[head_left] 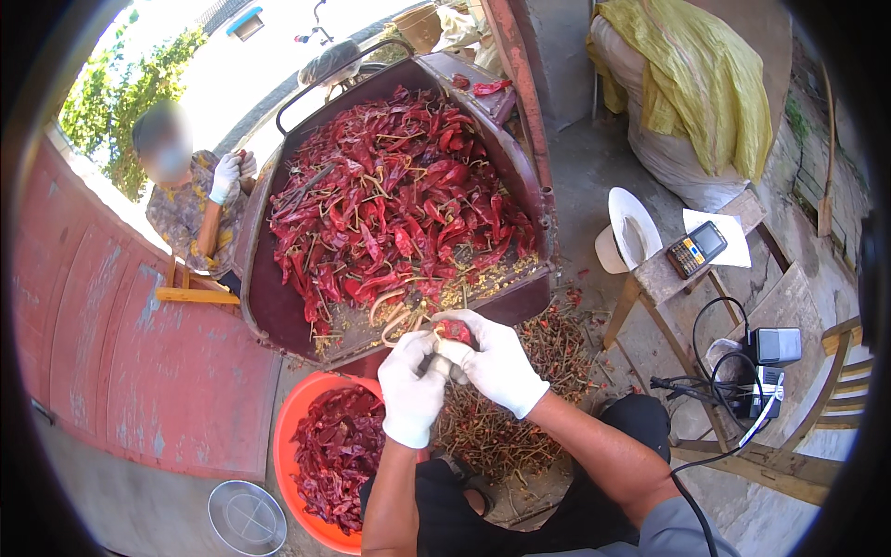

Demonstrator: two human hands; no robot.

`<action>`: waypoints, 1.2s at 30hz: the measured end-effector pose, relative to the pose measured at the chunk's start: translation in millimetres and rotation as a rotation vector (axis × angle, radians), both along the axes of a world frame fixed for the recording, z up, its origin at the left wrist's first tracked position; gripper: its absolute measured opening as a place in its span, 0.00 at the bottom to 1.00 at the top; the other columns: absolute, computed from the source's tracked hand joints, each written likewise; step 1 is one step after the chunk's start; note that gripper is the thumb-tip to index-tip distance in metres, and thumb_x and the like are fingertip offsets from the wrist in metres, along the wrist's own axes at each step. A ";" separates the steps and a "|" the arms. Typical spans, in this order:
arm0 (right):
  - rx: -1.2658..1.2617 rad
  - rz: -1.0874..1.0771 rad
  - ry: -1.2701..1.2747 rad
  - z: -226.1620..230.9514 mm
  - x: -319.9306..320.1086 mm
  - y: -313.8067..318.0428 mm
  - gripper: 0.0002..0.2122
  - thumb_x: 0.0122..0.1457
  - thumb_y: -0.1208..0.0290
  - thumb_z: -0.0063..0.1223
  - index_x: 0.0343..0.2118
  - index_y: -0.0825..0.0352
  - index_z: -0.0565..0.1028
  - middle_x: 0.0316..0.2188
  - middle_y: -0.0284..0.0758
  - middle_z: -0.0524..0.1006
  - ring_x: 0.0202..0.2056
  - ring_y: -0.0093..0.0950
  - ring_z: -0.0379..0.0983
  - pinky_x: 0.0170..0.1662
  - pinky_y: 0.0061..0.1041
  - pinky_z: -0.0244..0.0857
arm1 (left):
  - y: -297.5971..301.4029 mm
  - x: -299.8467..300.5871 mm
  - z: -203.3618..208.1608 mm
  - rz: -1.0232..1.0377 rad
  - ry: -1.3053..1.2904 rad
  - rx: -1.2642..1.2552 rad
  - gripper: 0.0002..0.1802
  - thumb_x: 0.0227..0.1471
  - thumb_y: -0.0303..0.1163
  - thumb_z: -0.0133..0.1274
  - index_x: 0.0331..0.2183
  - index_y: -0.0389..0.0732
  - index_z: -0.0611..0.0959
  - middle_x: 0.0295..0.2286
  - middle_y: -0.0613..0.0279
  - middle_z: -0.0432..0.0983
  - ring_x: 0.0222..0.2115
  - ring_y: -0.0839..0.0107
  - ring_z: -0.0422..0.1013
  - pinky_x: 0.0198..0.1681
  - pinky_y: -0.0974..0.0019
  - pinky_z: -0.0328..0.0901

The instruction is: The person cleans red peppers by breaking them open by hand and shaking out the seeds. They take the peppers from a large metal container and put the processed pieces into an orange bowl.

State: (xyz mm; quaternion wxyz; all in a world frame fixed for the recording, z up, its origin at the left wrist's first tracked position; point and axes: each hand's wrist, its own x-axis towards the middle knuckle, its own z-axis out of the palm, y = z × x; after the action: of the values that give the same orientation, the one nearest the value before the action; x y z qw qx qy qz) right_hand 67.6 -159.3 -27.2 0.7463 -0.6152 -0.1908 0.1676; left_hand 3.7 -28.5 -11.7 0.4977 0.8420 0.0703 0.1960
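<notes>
My left hand (pixel 408 388) and my right hand (pixel 494 364), both in white gloves, meet just in front of a metal cart's near edge. A dried red chili pepper (pixel 453 330) sits in my right fingers, its torn-looking end showing. The left fingers are pinched together against it, and the gloves hide where they touch. Right behind my hands, several pale curved stems (pixel 390 314) lie on the cart's edge. The maroon cart (pixel 506 306) holds a large heap of dried red chili peppers (pixel 390 190).
An orange tub (pixel 283 436) of red pepper pieces stands below left, beside a round metal lid (pixel 247 518). Discarded stems (pixel 501 432) cover the floor. At right are a wooden stool (pixel 654 278) with a handheld device (pixel 696 249), and cables (pixel 715 371). A gloved co-worker (pixel 200 209) sits left.
</notes>
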 end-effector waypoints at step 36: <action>0.135 0.137 0.401 -3.1 10.9 -15.8 0.10 0.66 0.68 0.50 0.45 0.69 0.70 0.31 0.33 0.76 0.24 0.18 0.72 0.26 0.20 0.67 | 74.3 30.4 -27.1 0.314 0.307 -0.116 0.12 0.57 0.37 0.58 0.35 0.36 0.83 0.17 0.66 0.73 0.17 0.79 0.66 0.19 0.71 0.61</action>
State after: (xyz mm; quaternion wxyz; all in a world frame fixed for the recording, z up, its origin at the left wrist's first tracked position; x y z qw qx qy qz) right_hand 78.5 -175.1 -30.3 0.7957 -0.5038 -0.0910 0.3237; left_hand 34.1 45.8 -38.8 0.4921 0.8107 0.2865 0.1362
